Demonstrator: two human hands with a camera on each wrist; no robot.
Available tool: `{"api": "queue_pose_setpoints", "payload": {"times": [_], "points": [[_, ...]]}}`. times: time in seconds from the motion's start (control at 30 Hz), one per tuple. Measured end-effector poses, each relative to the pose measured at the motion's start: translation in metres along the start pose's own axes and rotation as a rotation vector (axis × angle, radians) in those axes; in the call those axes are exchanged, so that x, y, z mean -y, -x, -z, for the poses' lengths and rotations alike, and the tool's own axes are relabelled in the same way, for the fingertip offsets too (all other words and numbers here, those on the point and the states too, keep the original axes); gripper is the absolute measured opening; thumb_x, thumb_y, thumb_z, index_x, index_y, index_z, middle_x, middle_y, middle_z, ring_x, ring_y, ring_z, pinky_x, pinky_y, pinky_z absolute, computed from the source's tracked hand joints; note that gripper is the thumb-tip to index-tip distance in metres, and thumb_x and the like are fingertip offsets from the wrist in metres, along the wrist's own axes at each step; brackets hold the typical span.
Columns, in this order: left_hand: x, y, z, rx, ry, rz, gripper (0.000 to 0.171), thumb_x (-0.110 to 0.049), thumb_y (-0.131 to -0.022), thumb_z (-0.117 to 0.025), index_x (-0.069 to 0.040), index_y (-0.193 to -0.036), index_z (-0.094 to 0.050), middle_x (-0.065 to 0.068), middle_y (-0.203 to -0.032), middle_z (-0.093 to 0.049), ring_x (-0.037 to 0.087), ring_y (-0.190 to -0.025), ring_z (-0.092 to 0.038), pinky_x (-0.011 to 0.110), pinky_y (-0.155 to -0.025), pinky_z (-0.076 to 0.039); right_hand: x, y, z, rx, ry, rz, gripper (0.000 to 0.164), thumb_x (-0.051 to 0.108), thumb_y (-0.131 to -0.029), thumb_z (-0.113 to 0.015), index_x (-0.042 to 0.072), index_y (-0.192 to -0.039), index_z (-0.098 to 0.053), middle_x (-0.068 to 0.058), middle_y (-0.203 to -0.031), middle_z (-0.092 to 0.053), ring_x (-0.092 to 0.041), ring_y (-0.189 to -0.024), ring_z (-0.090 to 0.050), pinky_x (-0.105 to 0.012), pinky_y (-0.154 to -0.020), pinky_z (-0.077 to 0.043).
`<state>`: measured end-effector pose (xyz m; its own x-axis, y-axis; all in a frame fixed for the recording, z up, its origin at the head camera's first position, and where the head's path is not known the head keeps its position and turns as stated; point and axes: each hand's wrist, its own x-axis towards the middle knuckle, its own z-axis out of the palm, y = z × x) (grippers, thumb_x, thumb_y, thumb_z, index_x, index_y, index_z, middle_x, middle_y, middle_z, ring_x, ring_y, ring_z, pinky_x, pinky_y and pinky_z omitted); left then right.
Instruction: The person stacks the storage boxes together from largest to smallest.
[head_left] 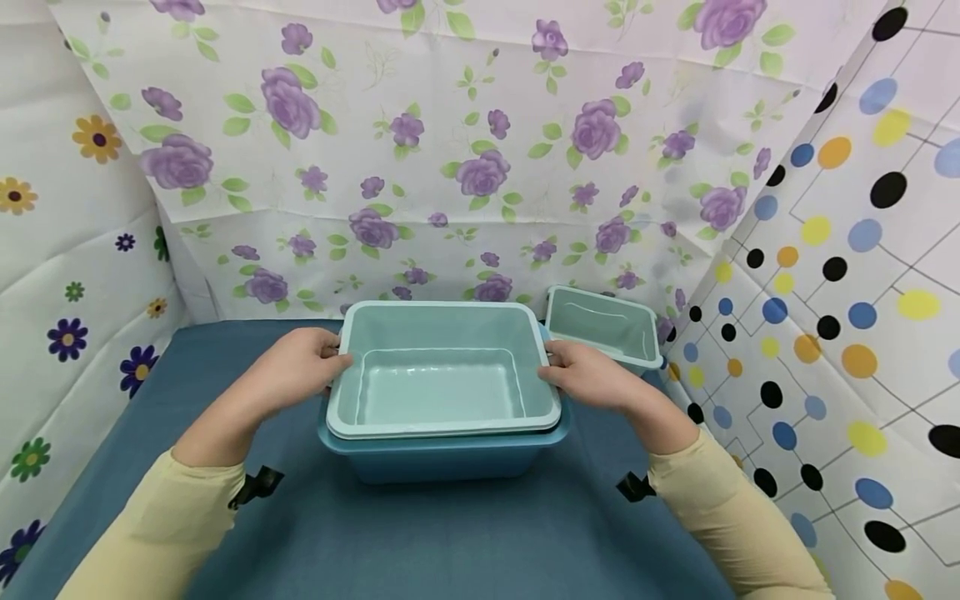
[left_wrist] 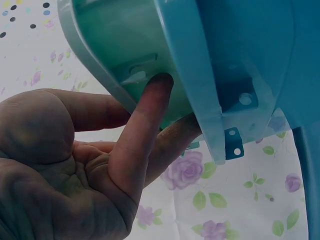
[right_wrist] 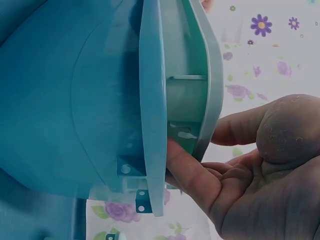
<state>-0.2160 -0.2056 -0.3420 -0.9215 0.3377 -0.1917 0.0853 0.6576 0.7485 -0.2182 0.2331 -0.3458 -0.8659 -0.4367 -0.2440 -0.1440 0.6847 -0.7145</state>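
A pale green rectangular plastic bin (head_left: 435,383) sits nested inside a larger blue bin (head_left: 442,462), its rim standing just above the blue one. My left hand (head_left: 300,367) grips the green bin's left rim, thumb on top and fingers underneath. On the opposite side, my right hand (head_left: 585,371) holds the right rim the same way. From below, the left wrist view shows the fingers of the left hand (left_wrist: 135,135) between the green rim and the blue rim (left_wrist: 187,65). The right hand's fingers (right_wrist: 192,175) also reach into that gap.
A smaller grey-green bin (head_left: 603,325) stands at the back right, close behind the right hand. Blue cloth covers the table (head_left: 465,542). Floral sheets (head_left: 450,167) hang at the back and left, and a dotted sheet (head_left: 847,333) hangs at the right.
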Motion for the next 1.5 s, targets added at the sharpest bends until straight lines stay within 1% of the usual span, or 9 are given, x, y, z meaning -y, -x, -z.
{"api": "queue_pose_setpoints", "payload": {"times": [0.1, 0.17, 0.27, 0.33, 0.43, 0.7, 1.03, 1.3, 1.5], "points": [[0.0, -0.001, 0.002, 0.008, -0.003, 0.003, 0.046, -0.017, -0.116, -0.061, 0.017, -0.146, -0.06, 0.031, -0.131, -0.072, 0.031, -0.105, -0.078, 0.044, -0.08, -0.068, 0.001, 0.0, 0.001, 0.015, 0.01, 0.001, 0.05, 0.022, -0.118, -0.055, -0.004, -0.16, -0.049, -0.004, -0.072, -0.049, -0.019, -0.06, -0.04, -0.039, -0.069, -0.045], [-0.001, -0.002, 0.003, 0.01, -0.005, 0.005, 0.044, -0.017, -0.115, -0.062, 0.017, -0.143, -0.061, 0.031, -0.13, -0.072, 0.031, -0.104, -0.078, 0.043, -0.08, -0.068, 0.002, -0.001, 0.003, 0.029, 0.005, -0.01, 0.052, 0.022, -0.118, -0.055, -0.004, -0.162, -0.047, -0.007, -0.08, -0.059, -0.021, -0.068, -0.055, -0.041, -0.076, -0.053], [-0.001, -0.004, 0.005, 0.011, -0.015, 0.008, 0.039, -0.016, -0.113, -0.064, 0.015, -0.136, -0.067, 0.029, -0.125, -0.075, 0.029, -0.098, -0.079, 0.043, -0.079, -0.068, 0.003, -0.002, 0.006, 0.052, -0.041, -0.044, 0.059, 0.023, -0.118, -0.056, -0.005, -0.168, -0.039, -0.016, -0.115, -0.074, -0.029, -0.102, -0.074, -0.047, -0.096, -0.061], [0.0, -0.005, 0.007, 0.013, -0.024, 0.004, 0.034, -0.016, -0.112, -0.066, 0.013, -0.129, -0.071, 0.026, -0.12, -0.077, 0.026, -0.093, -0.08, 0.043, -0.079, -0.068, 0.003, -0.002, 0.009, 0.067, -0.071, -0.06, 0.064, 0.023, -0.118, -0.056, -0.007, -0.17, -0.034, -0.023, -0.138, -0.07, -0.034, -0.123, -0.073, -0.05, -0.103, -0.061], [0.001, -0.006, 0.009, 0.024, -0.022, -0.004, 0.033, -0.016, -0.111, -0.068, 0.013, -0.126, -0.073, 0.024, -0.117, -0.079, 0.025, -0.089, -0.08, 0.045, -0.08, -0.068, 0.004, -0.002, 0.01, 0.082, -0.096, -0.079, 0.07, 0.023, -0.118, -0.058, -0.01, -0.171, -0.028, -0.03, -0.152, -0.062, -0.039, -0.13, -0.071, -0.051, -0.106, -0.06], [0.002, -0.011, 0.013, 0.052, -0.028, 0.004, 0.039, -0.017, -0.111, -0.069, 0.016, -0.132, -0.071, 0.028, -0.123, -0.077, 0.027, -0.091, -0.082, 0.044, -0.082, -0.068, 0.005, -0.008, 0.012, 0.075, -0.062, -0.098, 0.064, 0.021, -0.115, -0.063, -0.012, -0.165, -0.04, -0.03, -0.149, -0.065, -0.036, -0.121, -0.076, -0.049, -0.103, -0.062], [0.001, -0.013, 0.017, 0.07, -0.058, 0.015, 0.039, -0.018, -0.111, -0.068, 0.014, -0.134, -0.072, 0.022, -0.117, -0.08, 0.026, -0.09, -0.082, 0.048, -0.085, -0.067, 0.008, -0.01, 0.014, 0.079, -0.072, -0.131, 0.064, 0.019, -0.115, -0.064, -0.014, -0.165, -0.039, -0.031, -0.151, -0.063, -0.035, -0.118, -0.077, -0.045, -0.099, -0.064], [0.0, -0.014, 0.019, 0.073, -0.107, 0.006, 0.031, -0.018, -0.11, -0.071, 0.009, -0.121, -0.08, 0.011, -0.101, -0.083, 0.023, -0.085, -0.082, 0.048, -0.083, -0.067, 0.011, -0.014, 0.016, 0.078, -0.077, -0.143, 0.058, 0.019, -0.114, -0.065, -0.013, -0.159, -0.049, -0.027, -0.144, -0.069, -0.031, -0.112, -0.079, -0.042, -0.093, -0.066], [-0.001, -0.015, 0.019, 0.077, -0.102, 0.014, 0.028, -0.018, -0.109, -0.072, 0.007, -0.114, -0.082, 0.009, -0.095, -0.082, 0.022, -0.085, -0.081, 0.044, -0.08, -0.068, 0.014, -0.017, 0.016, 0.067, -0.052, -0.161, 0.052, 0.018, -0.114, -0.066, -0.012, -0.155, -0.056, -0.023, -0.135, -0.074, -0.029, -0.108, -0.079, -0.04, -0.089, -0.067]]}}
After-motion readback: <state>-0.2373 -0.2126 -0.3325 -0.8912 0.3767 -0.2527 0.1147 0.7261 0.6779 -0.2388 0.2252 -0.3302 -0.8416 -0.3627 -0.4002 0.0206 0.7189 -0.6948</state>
